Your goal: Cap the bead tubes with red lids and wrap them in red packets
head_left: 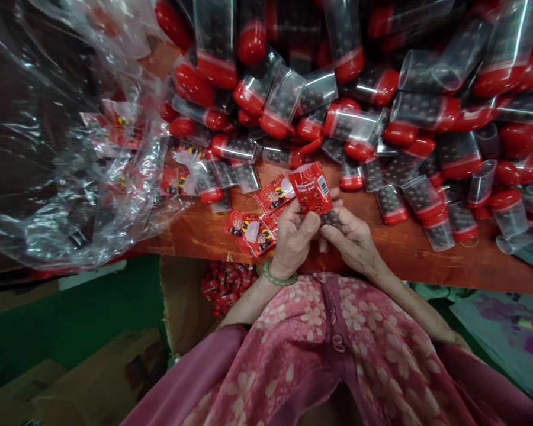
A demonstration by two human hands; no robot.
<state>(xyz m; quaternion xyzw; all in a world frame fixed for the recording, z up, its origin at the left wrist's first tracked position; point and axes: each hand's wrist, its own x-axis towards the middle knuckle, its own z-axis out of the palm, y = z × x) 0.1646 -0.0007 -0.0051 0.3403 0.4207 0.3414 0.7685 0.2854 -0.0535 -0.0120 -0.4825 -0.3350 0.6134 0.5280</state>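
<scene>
My left hand [293, 236], with a green bead bracelet at the wrist, pinches a red printed card [311, 187] by its lower left part. My right hand [352, 236] has its thumb and fingers closed on a small clear pack of dark beads [330, 219], just under the card's lower edge. Whether card and pack are joined is hidden by the fingers. More red printed cards [249, 232] lie in a loose pile left of my left hand. Clear containers with red caps [284, 100], many with dark beads inside, are heaped beyond both hands.
Crumpled clear plastic [115, 177] covers the table's left side, with red cards under it. An open cardboard box [182, 302] below the table edge [417, 269] holds small red packets [228, 287]. Other boxes [102, 378] stand at lower left.
</scene>
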